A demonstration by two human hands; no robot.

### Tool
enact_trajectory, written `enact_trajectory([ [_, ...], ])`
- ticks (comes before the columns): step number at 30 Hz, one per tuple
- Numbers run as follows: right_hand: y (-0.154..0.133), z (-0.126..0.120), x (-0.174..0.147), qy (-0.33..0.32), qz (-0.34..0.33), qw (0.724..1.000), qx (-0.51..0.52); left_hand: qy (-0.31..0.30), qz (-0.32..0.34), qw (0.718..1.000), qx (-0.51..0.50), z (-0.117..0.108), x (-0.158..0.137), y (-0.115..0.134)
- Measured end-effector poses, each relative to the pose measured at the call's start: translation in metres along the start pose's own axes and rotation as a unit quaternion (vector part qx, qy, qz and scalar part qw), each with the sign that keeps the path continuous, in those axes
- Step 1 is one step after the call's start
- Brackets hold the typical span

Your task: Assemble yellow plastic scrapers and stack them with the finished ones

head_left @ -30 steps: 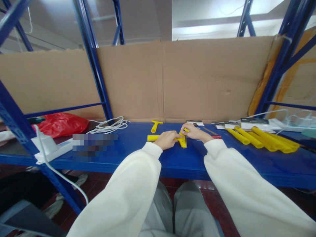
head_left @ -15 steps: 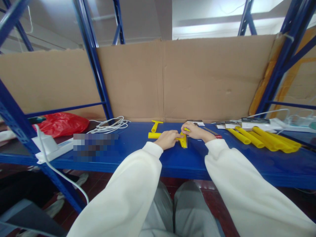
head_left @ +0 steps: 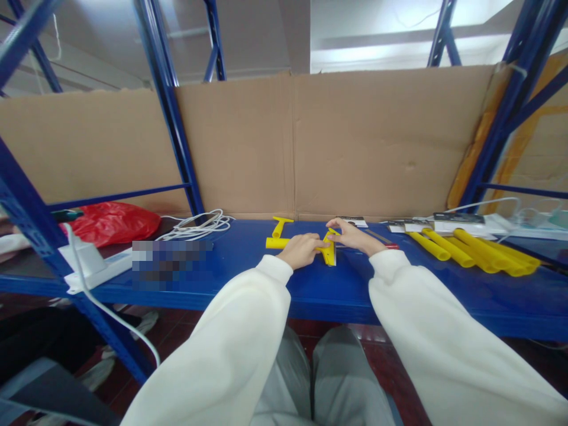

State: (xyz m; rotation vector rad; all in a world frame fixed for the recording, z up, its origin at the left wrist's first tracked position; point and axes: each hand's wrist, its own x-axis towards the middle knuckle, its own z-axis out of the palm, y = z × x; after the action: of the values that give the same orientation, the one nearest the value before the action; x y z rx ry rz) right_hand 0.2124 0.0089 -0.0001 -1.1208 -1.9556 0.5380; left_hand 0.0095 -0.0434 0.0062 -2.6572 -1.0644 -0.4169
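Note:
A yellow scraper point(head_left: 329, 256) lies crosswise over the blue shelf, its wide head on the right with a thin pale blade strip along the edge. My left hand point(head_left: 302, 251) is closed around its handle, whose round end point(head_left: 276, 243) sticks out to the left. At the far end of the head is my right hand point(head_left: 352, 235), its thumb and fingertips touching the yellow part; the exact finger contact is small and partly hidden. Behind my left hand, a smaller T-shaped yellow scraper piece point(head_left: 279, 227) rests on the shelf.
Several yellow tubes point(head_left: 481, 251) lie at the right, before black-and-white packets point(head_left: 459, 219). A thin tool with a red end point(head_left: 391, 245) sits beside my right wrist. White cable point(head_left: 202, 223), a power strip point(head_left: 104, 269) and a red bag point(head_left: 115, 223) occupy the left. Cardboard point(head_left: 355, 142) stands behind.
The fingers of my right hand have lifted and opened slightly at the scraper head, showing more of its far end. My left hand stays in place on the handle.

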Motion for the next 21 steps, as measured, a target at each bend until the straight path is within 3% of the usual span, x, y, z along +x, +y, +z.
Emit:
enact_trajectory([
  [4, -0.006, 0.004, -0.002, 0.027, 0.103, 0.983, 0.147, 0.019, -0.004, 1.0, -0.009, 0.001, 0.0, -0.001],
  [9, -0.015, 0.004, -0.005, 0.041, 0.182, 0.933, 0.309, 0.058, -0.026, 0.998, -0.019, 0.005, 0.001, -0.005],
  [15, -0.02, -0.001, -0.009, -0.089, 0.201, 0.918, 0.33, 0.105, -0.055, 0.992, -0.035, 0.01, 0.004, -0.01],
  [21, -0.024, 0.002, -0.015, -0.146, 0.174, 0.919, 0.322, 0.112, -0.065, 0.991, -0.04, 0.009, 0.004, -0.01],
])
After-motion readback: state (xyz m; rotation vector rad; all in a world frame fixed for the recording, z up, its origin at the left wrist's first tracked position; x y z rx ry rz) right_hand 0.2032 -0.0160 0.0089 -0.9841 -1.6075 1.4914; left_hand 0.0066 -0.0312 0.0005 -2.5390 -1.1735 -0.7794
